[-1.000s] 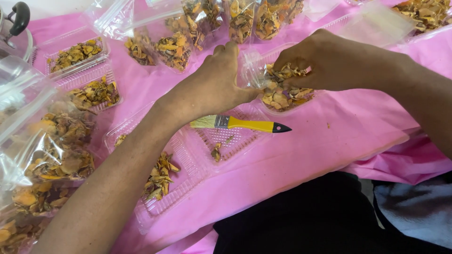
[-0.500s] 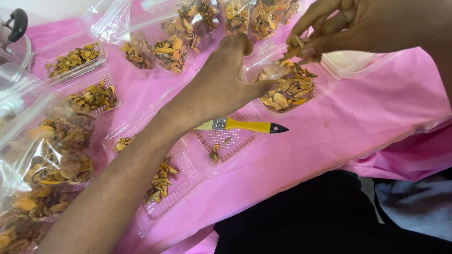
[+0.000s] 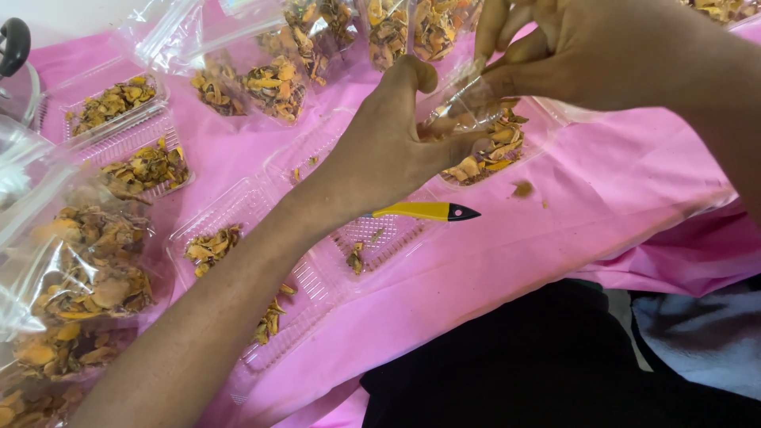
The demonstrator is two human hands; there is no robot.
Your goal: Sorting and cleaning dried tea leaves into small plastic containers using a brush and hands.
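My left hand (image 3: 388, 147) grips the near edge of a clear plastic bag (image 3: 483, 135) that holds orange dried slices. My right hand (image 3: 587, 51) pinches the top of the same bag from above, fingers closed on the plastic. The bag rests partly on the pink cloth (image 3: 634, 198). A yellow-handled brush with a black tip (image 3: 432, 212) lies just below my left wrist, across an open clear plastic tray (image 3: 380, 238). A few crumbs of the dried slices (image 3: 521, 189) lie on the cloth beside the bag.
Several clear trays and bags of orange dried slices (image 3: 111, 103) cover the left and back of the table. A larger filled bag (image 3: 71, 277) lies at the left edge. A metal lid with a black knob (image 3: 16, 47) sits at the far left corner.
My right hand has lifted from the pile of slices up to the bag's top. The bag has been raised and tilted between both hands.
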